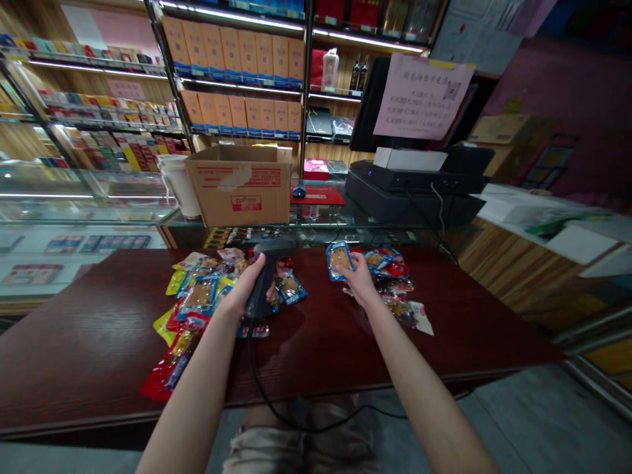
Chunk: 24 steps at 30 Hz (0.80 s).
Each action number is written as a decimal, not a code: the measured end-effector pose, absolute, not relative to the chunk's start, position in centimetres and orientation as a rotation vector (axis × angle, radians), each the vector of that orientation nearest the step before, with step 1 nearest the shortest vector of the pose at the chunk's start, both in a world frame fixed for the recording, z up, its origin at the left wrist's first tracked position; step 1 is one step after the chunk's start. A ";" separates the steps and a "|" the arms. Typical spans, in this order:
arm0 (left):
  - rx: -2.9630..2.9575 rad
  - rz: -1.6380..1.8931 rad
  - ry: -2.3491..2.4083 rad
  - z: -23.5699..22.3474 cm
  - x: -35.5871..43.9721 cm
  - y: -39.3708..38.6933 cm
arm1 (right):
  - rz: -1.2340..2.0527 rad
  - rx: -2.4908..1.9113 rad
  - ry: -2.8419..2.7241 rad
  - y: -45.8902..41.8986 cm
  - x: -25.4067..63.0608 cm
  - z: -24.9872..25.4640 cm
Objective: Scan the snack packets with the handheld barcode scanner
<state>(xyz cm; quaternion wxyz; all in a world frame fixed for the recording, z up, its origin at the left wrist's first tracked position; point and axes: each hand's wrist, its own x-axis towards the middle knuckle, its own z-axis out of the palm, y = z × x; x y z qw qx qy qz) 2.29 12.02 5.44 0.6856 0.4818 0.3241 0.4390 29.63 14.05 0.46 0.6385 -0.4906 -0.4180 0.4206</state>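
My left hand (249, 283) is wrapped round the grip of a black barcode scanner (266, 263), whose head points to the right and whose cord hangs down off the table's front edge. Under and beside it lies a heap of snack packets (200, 296) in blue, yellow and red wrappers. Between the fingers of my right hand (358, 273) is a blue-edged snack packet (340, 261) with brown food showing through. A smaller pile of packets (395, 283) lies just behind and right of that hand.
The dark red wooden table (306, 349) spans the front. Behind it stand a cardboard box (239, 191), a white cup (180, 187), a mouse (299, 192) and a cash register (415, 187) with a paper notice (422, 95). The scanner's cord (276, 415) loops over my lap.
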 end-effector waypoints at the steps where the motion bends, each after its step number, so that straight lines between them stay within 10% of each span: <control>1: 1.100 0.962 0.715 5.4 2.7 11.9 | 1.004 -1.043 -0.891 14.0 29.7 0.5; 24: 1.269 0.708 0.738 5.6 6.6 9.1 | 1.280 -0.610 -0.603 13.9 28.8 0.4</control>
